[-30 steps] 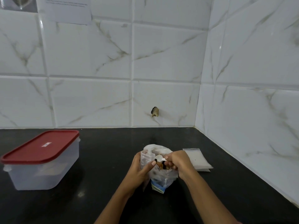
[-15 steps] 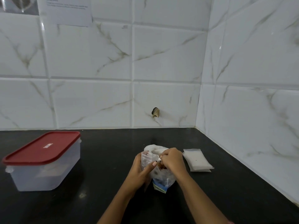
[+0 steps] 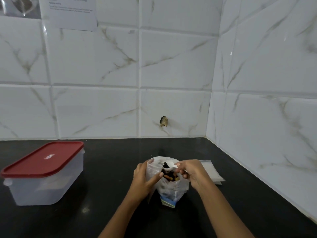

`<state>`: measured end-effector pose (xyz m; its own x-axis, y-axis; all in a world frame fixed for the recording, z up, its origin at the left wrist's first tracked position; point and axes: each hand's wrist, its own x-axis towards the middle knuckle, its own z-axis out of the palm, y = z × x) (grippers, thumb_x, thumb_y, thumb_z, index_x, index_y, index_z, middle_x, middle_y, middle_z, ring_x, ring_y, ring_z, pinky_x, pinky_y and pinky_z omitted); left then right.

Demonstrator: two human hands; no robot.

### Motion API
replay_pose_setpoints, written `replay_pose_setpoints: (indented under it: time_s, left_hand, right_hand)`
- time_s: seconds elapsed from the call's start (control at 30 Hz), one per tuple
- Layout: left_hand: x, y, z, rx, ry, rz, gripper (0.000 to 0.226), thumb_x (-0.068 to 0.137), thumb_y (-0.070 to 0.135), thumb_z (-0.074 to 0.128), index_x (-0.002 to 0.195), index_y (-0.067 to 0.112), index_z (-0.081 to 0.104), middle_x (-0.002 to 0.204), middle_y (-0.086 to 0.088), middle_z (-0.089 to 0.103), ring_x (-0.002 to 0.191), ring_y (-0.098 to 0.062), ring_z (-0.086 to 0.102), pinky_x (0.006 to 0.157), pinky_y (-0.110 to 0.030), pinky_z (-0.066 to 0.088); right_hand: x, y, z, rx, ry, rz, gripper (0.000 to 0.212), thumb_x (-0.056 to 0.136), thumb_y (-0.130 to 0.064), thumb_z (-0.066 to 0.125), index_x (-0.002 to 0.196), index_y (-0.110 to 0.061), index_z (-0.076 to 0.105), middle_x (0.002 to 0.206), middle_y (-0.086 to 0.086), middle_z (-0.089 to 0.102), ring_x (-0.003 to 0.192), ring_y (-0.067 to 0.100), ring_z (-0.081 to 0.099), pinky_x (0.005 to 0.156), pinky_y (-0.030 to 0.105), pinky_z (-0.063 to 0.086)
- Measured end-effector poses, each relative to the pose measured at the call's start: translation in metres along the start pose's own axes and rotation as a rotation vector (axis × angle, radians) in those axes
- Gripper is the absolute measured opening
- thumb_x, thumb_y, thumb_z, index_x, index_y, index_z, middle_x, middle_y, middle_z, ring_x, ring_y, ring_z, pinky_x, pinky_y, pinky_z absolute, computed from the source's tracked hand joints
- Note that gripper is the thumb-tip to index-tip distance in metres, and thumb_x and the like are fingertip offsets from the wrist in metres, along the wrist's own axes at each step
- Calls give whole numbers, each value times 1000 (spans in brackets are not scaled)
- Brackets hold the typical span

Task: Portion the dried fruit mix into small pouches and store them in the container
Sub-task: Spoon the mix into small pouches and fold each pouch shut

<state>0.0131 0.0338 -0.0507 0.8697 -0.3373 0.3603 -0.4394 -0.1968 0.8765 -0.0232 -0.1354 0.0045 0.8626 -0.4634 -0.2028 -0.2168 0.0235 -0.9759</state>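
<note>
Starting from the left, my plastic container [image 3: 46,179] sits on the black counter [image 3: 106,169] with its red lid [image 3: 42,159] on, well apart from where I'm working. Over in the middle, my left hand [image 3: 144,179] is wrapped around the side of the clear bag [image 3: 169,188] of dried fruit mix [image 3: 169,176], thumb pressed on the rim to keep the mouth open. My right hand [image 3: 193,174] is pinching the handle of a little white scoop [image 3: 169,165], which sits just above the bag's opening with some dark fruit in it. Right of that hand there's a flat stack of small pouches [image 3: 211,170] lying on the counter, near the tiled corner wall [image 3: 257,100].
</note>
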Motion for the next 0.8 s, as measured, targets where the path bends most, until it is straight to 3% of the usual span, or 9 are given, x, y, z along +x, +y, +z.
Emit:
replay_pose_setpoints:
  time_s: [0.17,0.3,0.5,0.57,0.67,0.8]
  left_hand:
    - [14,10,-2,131,-60,17,58,77,33,74,124,37,40,119,7,38,123,-14,38,106,-31,37]
    - [21,16,-2,171,-92,-1,71,73,35,77,134,25,41,119,8,35,124,-14,35,102,-26,33]
    - [19,10,1,115,-74,-15,61,70,36,79,119,34,43,118,5,41,122,-16,40,106,-37,38]
    - [17,8,2,96,-74,-11,62,64,46,80,114,38,43,120,6,43,122,-16,41,105,-39,39]
    - [16,4,1,51,-60,-6,59,52,62,70,104,46,47,120,7,50,117,-13,48,101,-40,45]
    - [14,-2,-1,-25,-29,-11,59,57,56,74,110,40,54,116,9,59,112,-13,56,96,-42,49]
  right_hand:
    - [-11,-6,-10,40,-3,-88,16,90,0,51,88,-3,67,66,8,59,51,9,39,46,18,33]
    - [-27,-16,-13,34,-20,-205,18,90,2,51,89,-2,68,66,7,61,53,10,43,49,18,36]
    - [-43,-15,1,-321,-32,-424,17,92,-11,55,96,-14,71,70,-2,64,58,2,53,47,7,39]
    - [-45,-12,6,-378,-18,-509,18,91,-9,56,99,-12,72,76,0,65,58,1,57,46,5,40]
    - [-51,-8,13,-465,-15,-603,21,91,-3,54,104,-6,71,93,10,66,57,0,55,45,1,39]
    - [-52,-8,17,-663,23,-769,26,92,-7,54,114,-11,67,112,12,60,70,0,52,57,-4,37]
